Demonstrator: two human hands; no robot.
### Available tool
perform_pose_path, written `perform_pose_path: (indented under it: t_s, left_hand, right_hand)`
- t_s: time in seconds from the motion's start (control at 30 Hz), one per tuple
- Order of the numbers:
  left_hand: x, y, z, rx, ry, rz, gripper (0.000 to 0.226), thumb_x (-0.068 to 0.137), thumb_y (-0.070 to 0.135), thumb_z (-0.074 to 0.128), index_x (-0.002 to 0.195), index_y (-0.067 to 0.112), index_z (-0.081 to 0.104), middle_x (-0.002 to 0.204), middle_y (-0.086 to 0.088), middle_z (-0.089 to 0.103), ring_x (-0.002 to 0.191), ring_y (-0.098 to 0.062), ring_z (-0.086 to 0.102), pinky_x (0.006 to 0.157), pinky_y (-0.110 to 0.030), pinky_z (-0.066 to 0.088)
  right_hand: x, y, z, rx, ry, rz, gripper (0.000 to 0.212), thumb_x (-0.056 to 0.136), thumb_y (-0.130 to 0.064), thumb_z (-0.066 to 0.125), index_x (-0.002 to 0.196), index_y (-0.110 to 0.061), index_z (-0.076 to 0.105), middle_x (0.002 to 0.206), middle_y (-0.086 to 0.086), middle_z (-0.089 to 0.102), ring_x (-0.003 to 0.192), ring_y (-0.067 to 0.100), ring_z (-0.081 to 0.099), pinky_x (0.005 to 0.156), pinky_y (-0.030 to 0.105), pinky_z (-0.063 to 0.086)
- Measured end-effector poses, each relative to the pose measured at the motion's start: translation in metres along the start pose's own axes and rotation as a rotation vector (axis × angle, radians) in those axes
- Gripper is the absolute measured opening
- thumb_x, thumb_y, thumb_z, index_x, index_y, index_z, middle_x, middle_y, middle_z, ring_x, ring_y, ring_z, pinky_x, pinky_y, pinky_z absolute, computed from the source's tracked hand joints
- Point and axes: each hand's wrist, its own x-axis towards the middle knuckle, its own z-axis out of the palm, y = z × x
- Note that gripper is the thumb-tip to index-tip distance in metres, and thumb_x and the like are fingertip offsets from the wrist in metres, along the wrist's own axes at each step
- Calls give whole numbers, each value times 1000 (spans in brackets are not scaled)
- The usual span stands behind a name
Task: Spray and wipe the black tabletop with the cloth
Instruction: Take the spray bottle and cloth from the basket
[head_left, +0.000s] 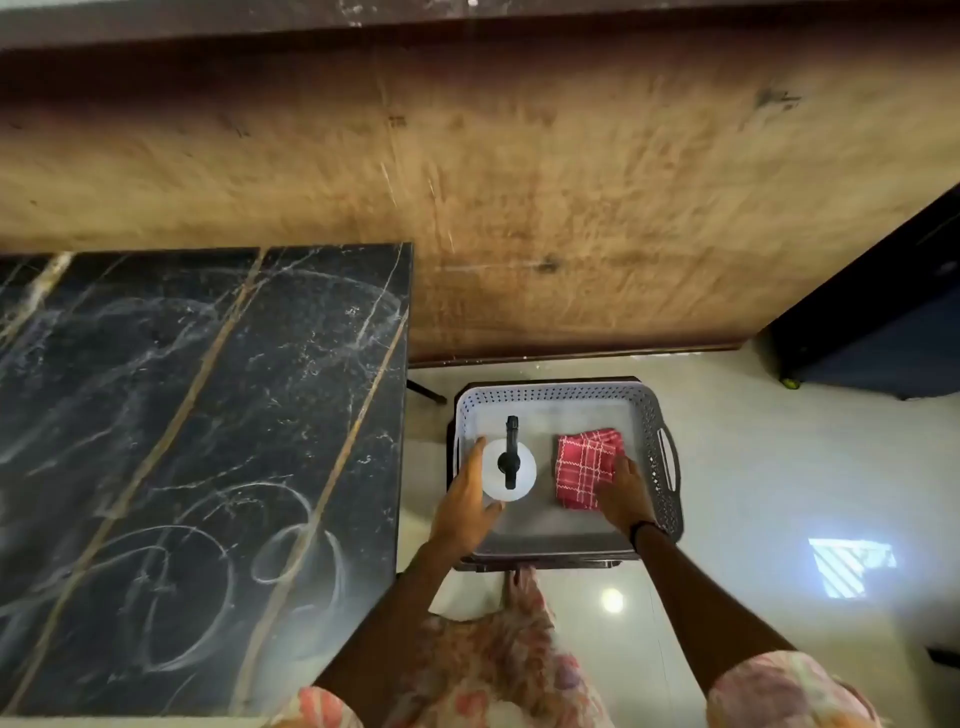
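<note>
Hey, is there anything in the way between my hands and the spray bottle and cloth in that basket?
Nothing visible. The left hand is already against the spray bottle and the right hand rests on the red cloth, both inside the basket.

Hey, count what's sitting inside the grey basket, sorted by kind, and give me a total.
Spray bottle: 1
Red checked cloth: 1
Total: 2

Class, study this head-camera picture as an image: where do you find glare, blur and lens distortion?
Head view: glare sits on the floor as a round spot and a striped window patch; the wooden wall is smeared by motion blur; the wide lens bows the edges of the black tabletop; the basket stays fairly sharp.
</note>
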Motion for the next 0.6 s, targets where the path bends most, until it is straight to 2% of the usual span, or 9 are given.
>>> perform_pose_path:
  t_s: [0.1, 0.17, 0.23, 0.3, 0.4, 0.47, 0.6]
  left_hand:
    - [17, -8, 10, -34, 11, -26, 88, 82, 10, 66, 148, 21, 10, 159, -1, 15, 142, -28, 28, 111, -45, 32]
    - [26, -8, 12, -44, 24, -72, 89, 81, 16, 69, 148, 24, 11, 157, -2, 21, 134, -27, 40, 102, -50, 44]
    - [35, -7, 15, -42, 50, -73, 90, 79, 16, 71, 148, 28, 13, 152, -3, 31, 125, -25, 49, 94, -41, 48]
    - [44, -5, 14, -4, 54, -44, 93, 78, 15, 72, 146, 35, 14, 148, -2, 38, 124, -23, 50, 87, -34, 46]
    - [53, 0, 11, 72, 7, -38, 89, 77, 19, 74, 145, 35, 19, 139, -7, 47, 124, -28, 47, 88, -41, 46]
    - [57, 2, 8, 87, -16, -65, 85, 76, 20, 75, 143, 32, 24, 129, -11, 54, 117, -31, 52, 86, -41, 47]
    - [60, 3, 8, 168, -25, -56, 80, 77, 15, 71, 141, 26, 26, 118, -12, 61, 103, -35, 60, 75, -35, 46]
  right_hand:
    - [15, 4, 0, 8, 42, 88, 72, 80, -1, 58, 145, -4, 27, 138, 21, 41, 124, 39, 45, 102, 54, 42]
    - [17, 2, 0, -18, 52, 132, 71, 82, -6, 63, 144, -5, 28, 141, 19, 39, 127, 38, 41, 105, 53, 38]
    - [21, 4, 4, 13, 74, 159, 74, 80, -10, 68, 143, -6, 29, 142, 19, 38, 129, 39, 38, 107, 54, 34]
    - [25, 5, 5, 56, 94, 201, 79, 76, -10, 73, 142, -6, 29, 140, 21, 39, 128, 42, 39, 105, 56, 34]
    - [33, 12, 2, 114, 75, 249, 80, 71, -16, 82, 136, -5, 36, 131, 21, 48, 117, 40, 50, 97, 55, 44]
    - [39, 17, 0, 168, 43, 278, 73, 69, -19, 84, 128, -4, 44, 120, 18, 59, 106, 37, 59, 91, 53, 50]
    - [35, 13, -4, 230, -14, 249, 37, 77, -19, 78, 108, -7, 63, 104, 14, 70, 92, 29, 66, 84, 44, 55]
